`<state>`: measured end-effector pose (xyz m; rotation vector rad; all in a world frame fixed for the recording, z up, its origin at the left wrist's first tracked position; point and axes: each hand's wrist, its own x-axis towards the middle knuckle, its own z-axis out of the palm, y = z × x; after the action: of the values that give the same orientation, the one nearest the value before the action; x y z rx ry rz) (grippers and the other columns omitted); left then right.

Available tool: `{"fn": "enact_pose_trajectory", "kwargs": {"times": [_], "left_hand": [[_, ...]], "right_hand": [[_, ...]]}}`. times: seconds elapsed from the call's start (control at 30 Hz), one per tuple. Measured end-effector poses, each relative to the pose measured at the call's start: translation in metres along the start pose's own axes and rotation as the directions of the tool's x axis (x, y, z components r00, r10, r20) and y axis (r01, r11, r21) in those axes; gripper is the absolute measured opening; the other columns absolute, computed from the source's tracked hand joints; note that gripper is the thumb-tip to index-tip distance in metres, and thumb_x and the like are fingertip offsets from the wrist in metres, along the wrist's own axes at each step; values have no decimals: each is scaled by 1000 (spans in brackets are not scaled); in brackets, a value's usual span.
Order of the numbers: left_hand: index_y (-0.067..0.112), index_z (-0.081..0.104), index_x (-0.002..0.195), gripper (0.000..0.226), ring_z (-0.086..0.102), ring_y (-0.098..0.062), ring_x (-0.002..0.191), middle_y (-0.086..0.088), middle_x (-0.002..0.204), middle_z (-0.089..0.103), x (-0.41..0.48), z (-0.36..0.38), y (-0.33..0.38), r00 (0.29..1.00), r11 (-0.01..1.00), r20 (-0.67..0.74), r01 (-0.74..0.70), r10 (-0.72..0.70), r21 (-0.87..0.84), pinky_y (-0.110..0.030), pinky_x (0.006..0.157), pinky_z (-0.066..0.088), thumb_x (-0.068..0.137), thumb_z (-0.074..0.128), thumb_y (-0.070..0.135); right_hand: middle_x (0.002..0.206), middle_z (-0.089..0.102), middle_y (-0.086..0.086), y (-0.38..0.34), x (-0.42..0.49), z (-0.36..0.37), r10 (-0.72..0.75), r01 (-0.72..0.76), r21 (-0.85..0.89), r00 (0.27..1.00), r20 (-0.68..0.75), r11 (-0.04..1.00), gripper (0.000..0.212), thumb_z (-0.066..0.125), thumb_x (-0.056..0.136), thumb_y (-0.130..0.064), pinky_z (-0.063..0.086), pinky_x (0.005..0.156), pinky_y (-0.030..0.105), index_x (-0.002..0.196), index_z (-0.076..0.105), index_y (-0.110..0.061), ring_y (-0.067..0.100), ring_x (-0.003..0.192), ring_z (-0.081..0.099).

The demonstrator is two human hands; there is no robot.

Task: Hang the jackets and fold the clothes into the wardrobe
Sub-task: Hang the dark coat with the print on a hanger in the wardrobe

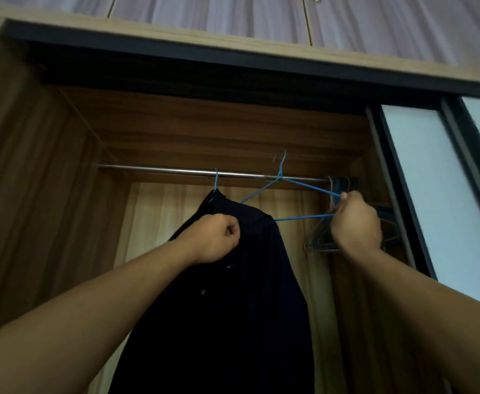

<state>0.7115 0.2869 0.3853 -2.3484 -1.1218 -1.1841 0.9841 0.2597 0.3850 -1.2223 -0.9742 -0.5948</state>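
1. Your right hand (356, 223) has its fingers (344, 196) closed on one end of an empty blue wire hanger (304, 186), at about 3 o'clock from the dark jacket (244, 280). The hanger is tilted, its hook (282, 163) poking above the rail (176, 170); whether it catches the rail I cannot tell. Pull sideways and it may snag or bend.
2. The far tip of that hanger reaches to the jacket's collar. Dragging it could catch the fabric and tug the jacket off its own hanger hook (216, 180).
3. A bunch of spare hangers (322, 237) hangs just behind your right hand, at the rail's 3 o'clock end. You may tangle with them or knock some down.
4. Your left hand (214, 240) is fisted, fingers (234, 230) closed on the jacket's front just below the collar. The jacket hangs on the rail, mid-wardrobe, straight at 12 o'clock from you. Pulling down risks slipping a shoulder off.
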Motion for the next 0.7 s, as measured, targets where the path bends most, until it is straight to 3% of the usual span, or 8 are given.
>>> {"fn": "enact_pose_trajectory", "kwargs": {"times": [0.17,0.33,0.43,0.57,0.7], "left_hand": [[25,67,99,17,63,-13,76,5,85,68,4,39,39,993,968,-51,-115,106,-223,-31,74,53,90,57,15],[21,64,125,33,60,-15,94,3,109,59,8,82,82,983,919,-16,-175,181,-354,-30,92,51,92,59,18],[17,56,138,45,58,-17,109,3,120,50,3,108,101,979,902,29,-174,201,-396,-27,97,46,93,61,20],[14,43,150,61,50,-25,130,-5,140,41,-16,146,125,975,884,100,-135,199,-448,-29,111,37,94,64,25],[19,20,160,75,35,-22,143,-5,159,23,-67,181,151,941,851,243,-78,235,-519,-19,104,26,97,61,27]], "right_hand": [[92,66,30,23,-28,-50,-134,121,-194,989,-55,973,35,30,109,-31,48,70,49,106,52,-4,51,86,63],[73,56,11,45,-63,-112,-144,131,-353,989,-11,926,23,31,109,-28,42,60,42,94,41,-14,43,73,58],[72,62,9,55,-92,-152,-102,99,-364,995,11,926,30,29,109,-33,53,64,50,95,47,-13,37,70,61],[69,62,5,72,-136,-202,-28,39,-362,999,35,931,36,26,108,-42,55,61,52,92,48,-19,30,63,60],[66,63,6,92,-184,-246,68,-46,-317,996,61,947,48,21,102,-54,55,58,48,90,50,-18,30,62,62]]}}
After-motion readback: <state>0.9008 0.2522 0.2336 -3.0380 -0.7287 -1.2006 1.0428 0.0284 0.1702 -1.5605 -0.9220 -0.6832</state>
